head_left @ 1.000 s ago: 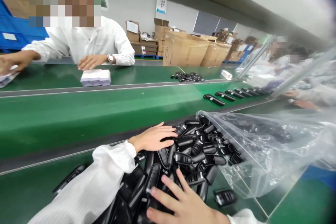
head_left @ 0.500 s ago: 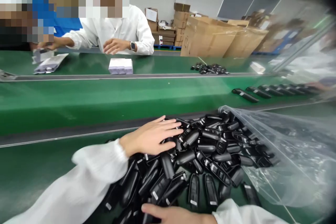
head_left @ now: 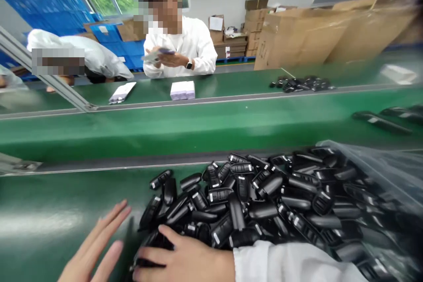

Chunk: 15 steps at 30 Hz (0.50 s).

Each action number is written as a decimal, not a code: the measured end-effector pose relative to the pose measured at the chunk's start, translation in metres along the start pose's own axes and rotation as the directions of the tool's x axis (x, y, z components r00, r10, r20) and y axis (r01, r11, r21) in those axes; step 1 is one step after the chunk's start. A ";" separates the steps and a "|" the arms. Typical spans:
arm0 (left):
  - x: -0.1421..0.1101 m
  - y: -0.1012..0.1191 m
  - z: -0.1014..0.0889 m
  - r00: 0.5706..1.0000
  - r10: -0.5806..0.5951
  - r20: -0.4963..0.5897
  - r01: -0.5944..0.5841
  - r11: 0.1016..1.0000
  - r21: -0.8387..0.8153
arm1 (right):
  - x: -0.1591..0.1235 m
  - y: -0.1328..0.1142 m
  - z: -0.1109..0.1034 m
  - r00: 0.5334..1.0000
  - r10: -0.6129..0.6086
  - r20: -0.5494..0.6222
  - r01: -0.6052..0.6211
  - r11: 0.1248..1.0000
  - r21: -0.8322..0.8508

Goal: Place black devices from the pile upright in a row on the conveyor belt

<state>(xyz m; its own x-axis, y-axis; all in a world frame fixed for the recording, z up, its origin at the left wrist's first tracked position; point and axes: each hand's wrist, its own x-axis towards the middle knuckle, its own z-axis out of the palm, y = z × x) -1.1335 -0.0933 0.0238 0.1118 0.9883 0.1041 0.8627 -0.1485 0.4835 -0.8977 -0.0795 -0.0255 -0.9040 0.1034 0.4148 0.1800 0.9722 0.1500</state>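
Note:
A heap of black remote shells [head_left: 257,194] lies on the near green shelf, spilling out of a clear plastic bag [head_left: 380,172] at the right. My left hand [head_left: 94,246] hovers flat, fingers stretched and open, just left of the heap and holding nothing. My right hand [head_left: 180,260], in a white sleeve, rests on the heap's near left edge. Its fingers curl round a black shell [head_left: 150,246] there, with the thumb on top.
A green conveyor belt [head_left: 198,128] runs across the middle, with black remotes [head_left: 380,121] on it at right. Beyond it are a white box [head_left: 182,90], a white packet [head_left: 122,91] and a small black pile [head_left: 300,83]. A person in white [head_left: 194,48] faces me. Cardboard boxes [head_left: 297,35] stand behind.
My left hand has come off the top of the heap and dropped to its left, low in view. My right hand slid left along the heap's near edge. The view swung left.

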 end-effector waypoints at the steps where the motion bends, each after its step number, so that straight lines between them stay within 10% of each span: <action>1: -0.020 -0.004 0.004 0.993 -0.095 -0.068 0.092 0.995 -0.045 | 0.008 0.007 0.005 1.000 0.017 -0.007 -0.016 0.999 0.030; 6: -0.047 -0.006 0.037 0.926 -0.292 -0.241 0.278 0.956 -0.091 | 0.027 0.029 -0.011 1.000 0.004 -0.028 -0.002 0.996 0.093; 11: -0.010 0.007 0.057 0.991 0.071 -0.110 -0.037 0.957 0.288 | -0.031 0.012 -0.057 0.996 0.079 -0.032 -0.076 0.993 0.095; 15: 0.027 0.006 0.056 0.981 0.196 0.000 -0.179 0.892 0.414 | -0.054 0.005 -0.040 0.992 0.124 0.007 -0.125 0.991 0.049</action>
<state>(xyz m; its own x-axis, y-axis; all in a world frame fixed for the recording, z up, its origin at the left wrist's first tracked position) -1.0979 -0.0655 -0.0196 0.2788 0.9398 0.1974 0.9543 -0.2942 0.0529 -0.8328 -0.0881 -0.0115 -0.8771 0.2250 0.4243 0.2720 0.9608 0.0528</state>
